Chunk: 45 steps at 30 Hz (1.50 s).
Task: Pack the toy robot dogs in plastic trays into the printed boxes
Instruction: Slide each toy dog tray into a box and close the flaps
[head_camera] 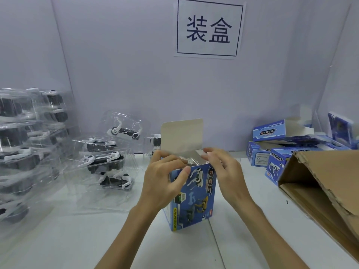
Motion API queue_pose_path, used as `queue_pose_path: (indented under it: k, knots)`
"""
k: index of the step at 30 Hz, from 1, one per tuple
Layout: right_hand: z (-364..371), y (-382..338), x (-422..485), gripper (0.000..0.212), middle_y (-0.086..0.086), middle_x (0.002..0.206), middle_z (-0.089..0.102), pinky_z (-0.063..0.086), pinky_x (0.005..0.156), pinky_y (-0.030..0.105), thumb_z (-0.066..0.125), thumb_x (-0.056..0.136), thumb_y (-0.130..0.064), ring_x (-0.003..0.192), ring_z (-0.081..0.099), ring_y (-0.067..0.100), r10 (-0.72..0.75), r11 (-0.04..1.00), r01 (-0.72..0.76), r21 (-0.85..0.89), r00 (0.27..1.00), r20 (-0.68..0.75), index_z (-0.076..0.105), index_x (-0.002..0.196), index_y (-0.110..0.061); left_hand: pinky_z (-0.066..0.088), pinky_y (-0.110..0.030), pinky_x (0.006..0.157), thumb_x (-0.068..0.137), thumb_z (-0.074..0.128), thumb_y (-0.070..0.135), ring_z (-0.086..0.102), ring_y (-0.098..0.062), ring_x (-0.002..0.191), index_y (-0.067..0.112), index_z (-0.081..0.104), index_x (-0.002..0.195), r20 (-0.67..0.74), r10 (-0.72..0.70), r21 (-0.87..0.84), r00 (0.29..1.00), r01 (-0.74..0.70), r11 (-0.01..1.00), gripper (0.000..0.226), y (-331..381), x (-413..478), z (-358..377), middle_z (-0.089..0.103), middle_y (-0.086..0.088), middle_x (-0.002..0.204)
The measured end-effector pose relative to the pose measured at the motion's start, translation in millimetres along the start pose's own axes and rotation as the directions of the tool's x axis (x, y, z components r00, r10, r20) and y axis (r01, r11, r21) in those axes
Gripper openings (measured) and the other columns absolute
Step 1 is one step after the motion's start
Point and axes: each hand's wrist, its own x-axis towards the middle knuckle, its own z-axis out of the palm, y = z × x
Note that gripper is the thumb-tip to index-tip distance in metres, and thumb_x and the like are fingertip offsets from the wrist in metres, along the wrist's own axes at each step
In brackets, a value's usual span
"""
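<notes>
Printed box (pixel 196 199) upright at mid-table with lid flap (pixel 182 134) raised, left hand (pixel 165 183) gripping its upper left corner and right hand (pixel 223 171) pinching the right rim; the mouth is best held square while the flap is folded down and tucked evenly.

**Gloss, card and clear plastic**

The box (pixel 194 197) at the counter's middle is card with a glossy blue print outside. Its raised flap (pixel 182 134) shows a plain, matt grey-buff inside. Toward the left edge the trays (pixel 134 121) are thin, clear, shiny plastic catching glare, and the dogs (pixel 124 131) in them are smooth white and black plastic. By the right edge the carton (pixel 326 183) is matt brown corrugated cardboard, its lip torn rough. The counter (pixel 77 239) is white and smooth. The sign (pixel 209 28) is matt white paper.
</notes>
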Motion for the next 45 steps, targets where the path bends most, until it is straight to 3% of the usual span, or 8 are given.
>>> queue_pose_path:
  k: [5, 10, 16, 26, 33, 36, 41, 45]
  knots:
    - [-15, -1, 27, 0.018, -0.004, 0.099, 0.073, 0.051, 0.064, 0.016, 0.068, 0.093, -0.014, 0.09, 0.067, 0.014, 0.15, 0.986, -0.153, 0.071, 0.988, 0.044, 0.073, 0.098, -0.03, 0.038, -0.015, 0.084, 0.092, 0.054, 0.041, 0.052, -0.01, 0.1, 0.018, 0.08, 0.09, 0.04, 0.011, -0.009, 0.999, -0.011, 1.0, 0.035, -1, 0, -5, 0.07, 0.022, 0.093]
    - [-14, 0, 49, 0.074, -0.007, 0.129, 0.059, 0.049, 0.08, 0.016, 0.068, 0.084, 0.008, 0.12, 0.056, 0.007, 0.155, 0.973, -0.19, 0.132, 0.959, 0.236, 0.046, 0.14, -0.033, 0.034, -0.008, 0.088, 0.091, 0.052, 0.049, 0.045, 0.001, 0.115, 0.02, 0.08, 0.089, 0.219, -0.026, -0.067, 0.975, 0.042, 0.997, 0.041, -7, 4, -16, 0.067, 0.038, 0.098]
    - [-12, -5, 35, 0.046, -0.01, 0.097, 0.07, 0.052, 0.073, 0.022, 0.056, 0.088, 0.009, 0.095, 0.063, 0.006, -0.007, 0.948, -0.101, 0.302, 0.942, 0.335, 0.08, 0.092, -0.031, 0.038, -0.005, 0.091, 0.098, 0.063, 0.024, 0.049, 0.006, 0.123, 0.038, 0.076, 0.106, 0.43, -0.075, -0.141, 0.9, 0.149, 0.979, 0.02, -9, 11, -50, 0.066, 0.032, 0.115]
    - [-22, -12, 0, 0.029, -0.006, 0.119, 0.072, 0.059, 0.072, 0.023, 0.051, 0.09, -0.026, 0.12, 0.063, 0.016, -0.015, 0.932, -0.119, 0.343, 0.931, 0.365, 0.08, 0.09, -0.029, 0.042, -0.004, 0.081, 0.087, 0.067, 0.006, 0.06, 0.009, 0.1, 0.022, 0.073, 0.108, 0.04, 0.093, -0.053, 0.995, -0.09, 0.994, 0.027, 4, -21, -36, 0.064, 0.03, 0.109]
    - [-10, -24, -3, 0.022, -0.022, 0.111, 0.072, 0.057, 0.087, 0.041, 0.068, 0.081, -0.038, 0.124, 0.058, 0.006, -0.091, 0.995, 0.077, 0.058, 0.943, 0.321, 0.067, 0.081, -0.016, 0.041, -0.029, 0.093, 0.091, 0.06, 0.008, 0.05, -0.028, 0.106, 0.021, 0.064, 0.11, -0.347, 0.181, 0.318, 0.92, -0.066, 0.946, 0.023, 14, -56, 2, 0.061, -0.003, 0.115]
    - [-5, -35, 0, 0.027, -0.028, 0.123, 0.065, 0.034, 0.115, 0.032, 0.071, 0.081, -0.035, 0.133, 0.042, -0.011, -0.198, 0.965, 0.249, -0.076, 0.892, 0.407, 0.056, 0.077, -0.013, 0.036, -0.019, 0.099, 0.084, 0.065, -0.002, 0.05, -0.028, 0.105, 0.023, 0.064, 0.112, -0.409, 0.194, 0.323, 0.892, -0.057, 0.945, 0.038, 16, -62, 9, 0.055, -0.004, 0.118]
    - [-6, -42, 12, 0.026, -0.038, 0.13, 0.055, 0.051, 0.085, 0.013, 0.057, 0.097, -0.026, 0.123, 0.05, -0.013, -0.086, 0.972, 0.201, -0.118, 0.779, 0.622, 0.068, 0.116, -0.039, 0.045, -0.016, 0.102, 0.093, 0.062, 0.012, 0.047, -0.011, 0.12, 0.026, 0.065, 0.113, -0.431, 0.158, 0.22, 0.888, -0.067, 0.973, 0.025, 16, -65, 8, 0.042, -0.007, 0.122]
    - [-3, -41, 17, 0.031, -0.038, 0.132, 0.054, 0.039, 0.094, 0.003, 0.057, 0.1, -0.033, 0.127, 0.043, -0.017, -0.063, 0.955, 0.235, -0.18, 0.755, 0.653, 0.065, 0.127, -0.044, 0.038, -0.024, 0.099, 0.095, 0.059, 0.018, 0.044, -0.016, 0.118, 0.026, 0.062, 0.115, -0.417, 0.211, 0.333, 0.884, -0.068, 0.94, 0.021, 14, -64, 9, 0.043, -0.008, 0.118]
